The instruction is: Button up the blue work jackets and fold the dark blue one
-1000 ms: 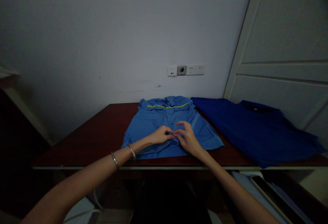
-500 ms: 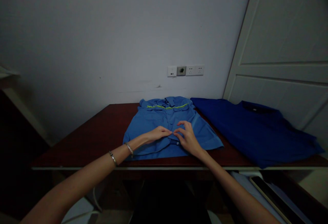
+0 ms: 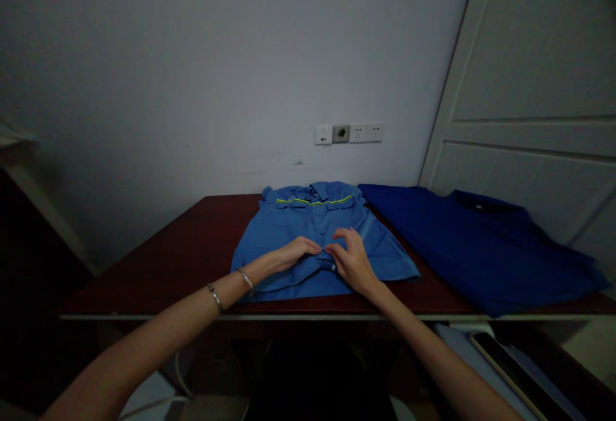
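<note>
A light-blue work shirt [image 3: 279,228] lies front up on the dark red table, its collar toward the wall and a yellow-green stripe across the chest. My left hand [image 3: 296,252] pinches the front opening near the lower hem, fingers together on the cloth. Close beside it, my right hand [image 3: 353,260] grips the other side of the opening between thumb and forefinger, its remaining fingers curled. The fingertips almost meet over the placket. Below them the hem edge is lifted a little, and a small pale spot shows there. Whatever button lies between the fingertips is too small to make out.
A darker blue garment [image 3: 457,248] is spread on the right of the table [image 3: 168,260]. Wall sockets [image 3: 359,133] sit behind the shirt, and a white panelled door [image 3: 529,87] stands at the right. Under the table's front edge is an open drawer [image 3: 500,357] with things inside.
Both hands stay at the same place on the shirt front. The left fingertips have shifted very slightly to the left; the shirt lies as before.
</note>
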A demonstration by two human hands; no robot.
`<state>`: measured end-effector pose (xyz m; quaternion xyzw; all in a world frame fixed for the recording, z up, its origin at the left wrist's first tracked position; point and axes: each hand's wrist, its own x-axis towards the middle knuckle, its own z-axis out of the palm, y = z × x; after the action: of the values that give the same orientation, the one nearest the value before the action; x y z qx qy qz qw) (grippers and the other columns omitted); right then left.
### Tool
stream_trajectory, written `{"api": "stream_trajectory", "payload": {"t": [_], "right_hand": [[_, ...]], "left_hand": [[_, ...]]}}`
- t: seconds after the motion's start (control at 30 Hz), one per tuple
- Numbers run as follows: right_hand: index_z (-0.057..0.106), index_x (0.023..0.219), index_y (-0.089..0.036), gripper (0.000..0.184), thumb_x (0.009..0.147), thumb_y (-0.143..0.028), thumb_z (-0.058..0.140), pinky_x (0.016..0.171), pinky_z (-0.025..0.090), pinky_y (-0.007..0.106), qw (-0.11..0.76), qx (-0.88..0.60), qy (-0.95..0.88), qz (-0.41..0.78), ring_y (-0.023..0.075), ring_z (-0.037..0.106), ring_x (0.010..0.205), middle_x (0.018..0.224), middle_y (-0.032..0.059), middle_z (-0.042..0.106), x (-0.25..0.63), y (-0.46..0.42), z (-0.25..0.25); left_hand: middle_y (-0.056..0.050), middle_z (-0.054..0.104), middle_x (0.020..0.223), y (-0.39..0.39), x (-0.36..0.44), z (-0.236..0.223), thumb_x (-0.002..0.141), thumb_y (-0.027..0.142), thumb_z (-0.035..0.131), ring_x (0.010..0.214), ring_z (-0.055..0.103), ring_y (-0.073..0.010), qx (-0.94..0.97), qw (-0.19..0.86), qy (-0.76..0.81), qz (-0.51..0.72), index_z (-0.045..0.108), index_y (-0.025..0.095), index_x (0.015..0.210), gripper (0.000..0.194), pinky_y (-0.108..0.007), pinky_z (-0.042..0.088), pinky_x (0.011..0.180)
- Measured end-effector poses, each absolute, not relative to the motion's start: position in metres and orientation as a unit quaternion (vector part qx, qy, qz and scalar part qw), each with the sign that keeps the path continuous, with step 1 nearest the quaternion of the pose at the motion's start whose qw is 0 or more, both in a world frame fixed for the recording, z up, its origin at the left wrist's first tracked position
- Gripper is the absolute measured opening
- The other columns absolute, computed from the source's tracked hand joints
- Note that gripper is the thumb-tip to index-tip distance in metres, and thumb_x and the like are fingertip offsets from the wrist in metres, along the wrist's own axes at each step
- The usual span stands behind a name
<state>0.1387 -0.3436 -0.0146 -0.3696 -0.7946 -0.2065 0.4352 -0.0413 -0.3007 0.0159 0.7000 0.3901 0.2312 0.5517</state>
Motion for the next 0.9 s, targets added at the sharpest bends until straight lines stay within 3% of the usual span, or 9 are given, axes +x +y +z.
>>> {"api": "stream_trajectory", "payload": {"t": [0.17, 0.33, 0.5, 0.7, 0.9], "right_hand": [[0.061, 0.093, -0.018, 0.018, 0.084, -0.013, 0.046, 0.097, 0.029, 0.053, 0.386, -0.285, -0.821, -0.308, 0.0219, 0.045, 0.103, 0.094, 0.008, 0.054, 0.146, -0.339, -0.015], [0.06, 0.099, -0.02, 0.022, 0.086, -0.015, 0.044, 0.091, 0.037, 0.048, 0.347, -0.249, -0.85, -0.309, 0.0201, 0.048, 0.098, 0.092, 0.0075, 0.055, 0.157, -0.338, -0.012], [0.059, 0.106, -0.024, 0.025, 0.088, -0.018, 0.042, 0.077, 0.045, 0.035, 0.318, -0.272, -0.876, -0.239, 0.0181, 0.05, 0.092, 0.093, 0.0077, 0.056, 0.167, -0.341, -0.016], [0.057, 0.113, -0.027, 0.03, 0.088, -0.019, 0.04, 0.075, 0.045, 0.032, 0.313, -0.28, -0.88, -0.222, 0.017, 0.052, 0.089, 0.095, 0.0072, 0.058, 0.172, -0.349, -0.016], [0.051, 0.121, -0.027, 0.036, 0.087, -0.02, 0.042, 0.077, 0.044, 0.034, 0.289, -0.299, -0.88, -0.229, 0.019, 0.053, 0.091, 0.102, 0.0079, 0.06, 0.179, -0.362, -0.003]], "left_hand": [[0.001, 0.059, 0.063, -0.298, -0.042, 0.012, 0.063, 0.02, 0.054, 0.062, 0.046, -0.012, 0.671, 0.588, 0.374, 0.253, 0.063, 0.013, 0.061, 0.011, -0.026, 0.035, 0.065], [0.0, 0.059, 0.062, -0.302, -0.041, 0.016, 0.063, 0.021, 0.055, 0.063, 0.046, -0.0123, 0.674, 0.577, 0.385, 0.256, 0.062, 0.013, 0.059, 0.012, -0.026, 0.036, 0.066], [-0.002, 0.064, 0.068, -0.315, -0.039, 0.022, 0.063, 0.023, 0.059, 0.067, 0.05, -0.0134, 0.702, 0.512, 0.404, 0.287, 0.068, 0.011, 0.071, 0.017, -0.026, 0.037, 0.069], [-0.007, 0.069, 0.086, -0.322, -0.04, 0.023, 0.063, 0.031, 0.064, 0.078, 0.056, -0.0173, 0.71, 0.492, 0.419, 0.281, 0.069, 0.011, 0.089, 0.033, -0.029, 0.04, 0.077], [-0.01, 0.067, 0.095, -0.327, -0.05, 0.034, 0.069, 0.024, 0.054, 0.088, 0.058, -0.0178, 0.768, 0.441, 0.371, 0.281, 0.068, 0.009, 0.092, 0.031, -0.028, 0.04, 0.084]]}}
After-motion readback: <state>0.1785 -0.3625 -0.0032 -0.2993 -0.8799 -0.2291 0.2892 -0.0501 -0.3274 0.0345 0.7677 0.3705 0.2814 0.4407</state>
